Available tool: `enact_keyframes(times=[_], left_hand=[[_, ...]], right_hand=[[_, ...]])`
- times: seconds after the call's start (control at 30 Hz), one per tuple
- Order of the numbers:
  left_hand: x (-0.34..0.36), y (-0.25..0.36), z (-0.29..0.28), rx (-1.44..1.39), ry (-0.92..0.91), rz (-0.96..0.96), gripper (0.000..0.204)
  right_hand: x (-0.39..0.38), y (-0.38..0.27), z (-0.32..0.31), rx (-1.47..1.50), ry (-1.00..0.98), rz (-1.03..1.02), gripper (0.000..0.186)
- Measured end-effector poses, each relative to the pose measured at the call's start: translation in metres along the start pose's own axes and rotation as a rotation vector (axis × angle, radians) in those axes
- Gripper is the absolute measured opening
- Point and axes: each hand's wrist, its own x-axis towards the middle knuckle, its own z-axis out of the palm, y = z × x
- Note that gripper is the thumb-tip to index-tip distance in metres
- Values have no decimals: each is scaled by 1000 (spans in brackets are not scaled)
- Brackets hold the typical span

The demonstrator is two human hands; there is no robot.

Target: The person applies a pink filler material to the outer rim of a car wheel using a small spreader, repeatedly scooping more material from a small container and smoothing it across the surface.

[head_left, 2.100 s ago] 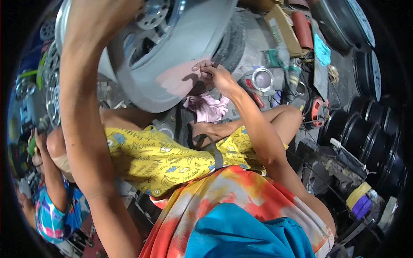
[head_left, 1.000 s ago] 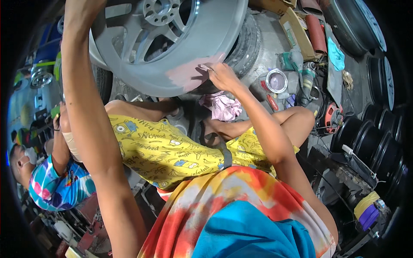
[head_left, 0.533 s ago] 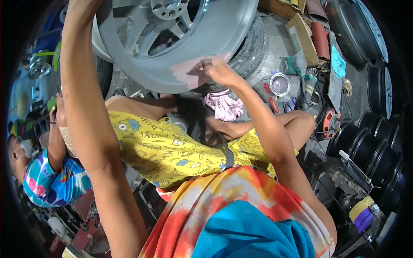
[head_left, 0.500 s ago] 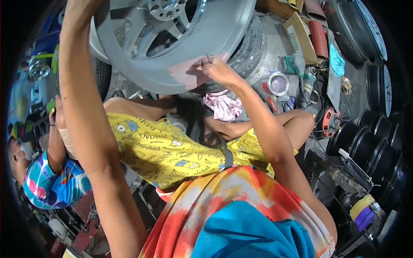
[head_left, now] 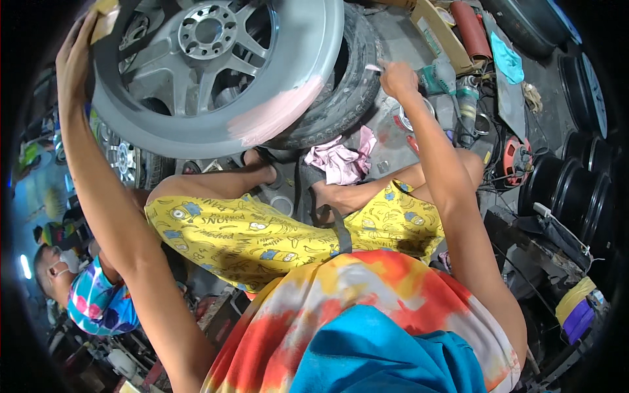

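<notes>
A grey alloy wheel [head_left: 216, 124] leans in front of me, lying over a black tire [head_left: 327, 124]. Pale pink putty [head_left: 278, 112] is smeared across the wheel's lower right face. At the wheel's upper left edge my left hand [head_left: 75, 62] grips a yellowish flat piece [head_left: 106, 19], partly cut off by the picture's rim. My right hand [head_left: 398, 80] is off the wheel, to the right of the tire. Its closed fingers hold a small putty spreader [head_left: 372, 67] with pink on its tip; most of the tool is hidden. Below that forearm, an open can [head_left: 405, 121] is largely covered.
A pink cloth [head_left: 341, 160] lies on the floor by my feet. Green power tools [head_left: 440, 75], a cardboard box [head_left: 442, 33] and a red cord reel [head_left: 517, 160] are to the right. Black wheels [head_left: 567, 180] line the far right. Another person [head_left: 101, 295] sits at left.
My right hand has lifted from the putty patch and moved right, past the tire. My left hand has come into view. The wheel appears further left, and the pink patch shows fully.
</notes>
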Motion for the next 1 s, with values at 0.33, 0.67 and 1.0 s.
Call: enact_keyframes(times=[0.33, 0.67, 1.0], left_hand=[[29, -30, -41, -372, 22, -351, 42], [8, -8, -25, -723, -211, -238, 40], [15, -9, -7, -539, 48, -44, 40]], right_hand=[[-59, -8, -14, 262, 95, -34, 48], [-65, 8, -2, 199, -198, -42, 33], [-109, -16, -24, 909, -246, -21, 32]])
